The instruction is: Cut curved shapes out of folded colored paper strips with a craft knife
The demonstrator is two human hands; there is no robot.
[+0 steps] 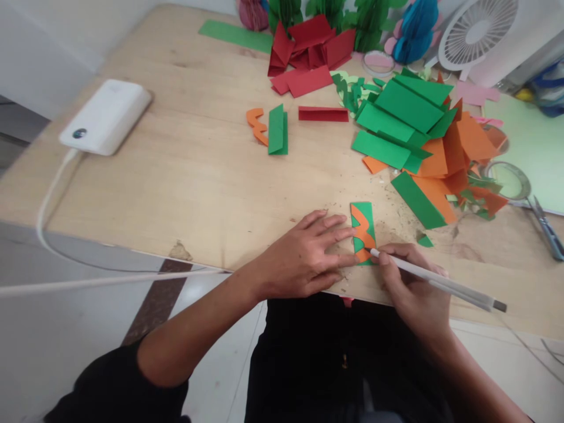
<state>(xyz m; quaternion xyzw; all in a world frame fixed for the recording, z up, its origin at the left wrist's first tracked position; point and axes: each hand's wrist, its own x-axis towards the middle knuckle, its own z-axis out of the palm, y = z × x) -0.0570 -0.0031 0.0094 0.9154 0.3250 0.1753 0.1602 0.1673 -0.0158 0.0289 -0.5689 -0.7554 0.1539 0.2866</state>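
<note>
Near the table's front edge lies a folded green paper strip (366,212) with a wavy orange paper cutout (361,226) on top. My left hand (304,255) is spread flat, its fingertips touching the cutout and the strip's left side. My right hand (414,288) grips a white pen (440,282), whose dark tip meets the lower part of the orange cutout. Farther back, another orange wavy cutout (257,125) sits beside a folded green paper piece (277,130). A folded red strip (323,114) is to their right.
Green folded papers (409,106) and orange papers (471,138) are heaped at right, near scissors (546,229) and a tape roll (511,179). Red papers (308,50) lie at the back. A white power bank (106,117) with a cable is at left; a fan (478,32) stands back right.
</note>
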